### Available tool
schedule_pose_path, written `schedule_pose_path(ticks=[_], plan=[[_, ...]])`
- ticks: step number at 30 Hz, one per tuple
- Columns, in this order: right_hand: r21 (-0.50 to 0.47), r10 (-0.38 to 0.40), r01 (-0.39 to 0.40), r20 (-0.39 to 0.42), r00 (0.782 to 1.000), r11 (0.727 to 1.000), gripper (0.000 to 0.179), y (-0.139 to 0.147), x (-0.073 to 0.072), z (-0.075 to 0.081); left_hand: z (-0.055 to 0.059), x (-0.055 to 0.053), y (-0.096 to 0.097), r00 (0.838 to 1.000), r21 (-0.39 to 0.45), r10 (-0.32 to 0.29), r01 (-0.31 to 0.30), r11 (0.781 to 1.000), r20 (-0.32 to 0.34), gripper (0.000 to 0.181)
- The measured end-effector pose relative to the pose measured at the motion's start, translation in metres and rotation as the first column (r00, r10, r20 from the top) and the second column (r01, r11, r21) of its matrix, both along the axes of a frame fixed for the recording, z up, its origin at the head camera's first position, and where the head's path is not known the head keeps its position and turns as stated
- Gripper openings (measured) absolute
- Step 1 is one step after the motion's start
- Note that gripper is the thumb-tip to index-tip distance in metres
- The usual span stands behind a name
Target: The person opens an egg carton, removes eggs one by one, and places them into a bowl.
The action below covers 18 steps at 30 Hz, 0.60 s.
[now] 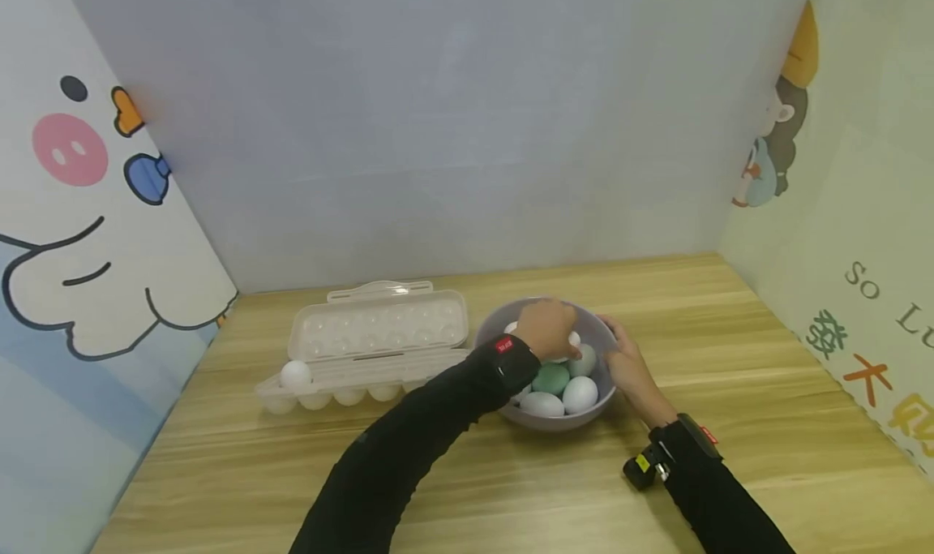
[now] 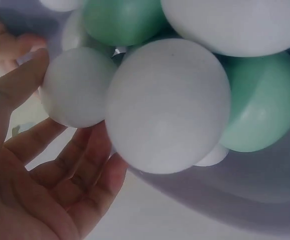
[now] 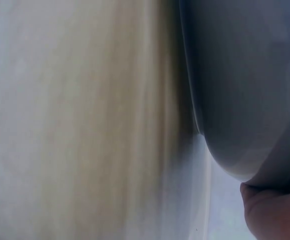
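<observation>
A grey bowl [image 1: 558,423] holds several white eggs [image 1: 542,405] and green eggs [image 1: 550,378]. My left hand [image 1: 543,327] reaches into it from above. In the left wrist view, the thumb and fingertips of that hand [image 2: 50,175] pinch a white egg [image 2: 77,87] at the edge of the pile. A larger-looking white egg [image 2: 167,107] lies right beside the fingertips, and a green egg [image 2: 264,100] is behind that one. My right hand [image 1: 633,373] grips the bowl's right rim; the right wrist view shows only a finger [image 3: 277,215] against the bowl wall [image 3: 249,90].
Left of the bowl lies a clear plastic egg carton [image 1: 365,369] with its lid [image 1: 375,327] raised toward the back. One white egg [image 1: 295,374] sits in its left end. A grey wall [image 1: 452,132] borders the wooden table [image 1: 540,497] behind, with printed panels at both sides.
</observation>
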State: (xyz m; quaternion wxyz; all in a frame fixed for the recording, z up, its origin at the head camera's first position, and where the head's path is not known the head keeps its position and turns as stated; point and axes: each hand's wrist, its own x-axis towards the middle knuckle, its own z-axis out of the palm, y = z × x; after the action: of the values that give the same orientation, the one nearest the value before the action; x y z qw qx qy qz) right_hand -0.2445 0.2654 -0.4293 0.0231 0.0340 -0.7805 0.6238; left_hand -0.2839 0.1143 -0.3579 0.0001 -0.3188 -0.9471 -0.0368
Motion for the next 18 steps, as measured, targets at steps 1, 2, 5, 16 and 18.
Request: schedule_pose_path(ticks=[1,2,5,16,18], plan=[[-0.001,0.001,-0.001,-0.002,1.000,1.000,0.067,0.000,0.000,0.000,-0.002,0.000,0.002,1.000,-0.027,0.003,-0.003,1.000,-0.006,0.037],[-0.004,0.004,-0.004,-0.005,1.000,1.000,0.067,0.000,0.000,0.000,-0.004,-0.001,0.003,1.000,-0.044,0.003,-0.004,0.999,-0.008,0.039],[-0.009,0.009,-0.010,-0.019,1.000,1.000,0.067,0.000,-0.001,0.000,-0.008,-0.002,0.007,1.000,-0.071,0.009,-0.010,0.997,-0.013,0.039],[-0.003,0.017,-0.017,-0.021,1.000,1.000,0.067,0.000,-0.001,-0.001,-0.005,0.006,0.004,1.000,-0.147,0.010,-0.014,0.989,-0.026,0.040],[0.003,0.011,-0.011,-0.013,1.000,1.000,0.067,0.001,0.000,0.000,-0.001,0.008,-0.001,1.000,-0.132,-0.003,0.000,0.991,-0.024,0.039]])
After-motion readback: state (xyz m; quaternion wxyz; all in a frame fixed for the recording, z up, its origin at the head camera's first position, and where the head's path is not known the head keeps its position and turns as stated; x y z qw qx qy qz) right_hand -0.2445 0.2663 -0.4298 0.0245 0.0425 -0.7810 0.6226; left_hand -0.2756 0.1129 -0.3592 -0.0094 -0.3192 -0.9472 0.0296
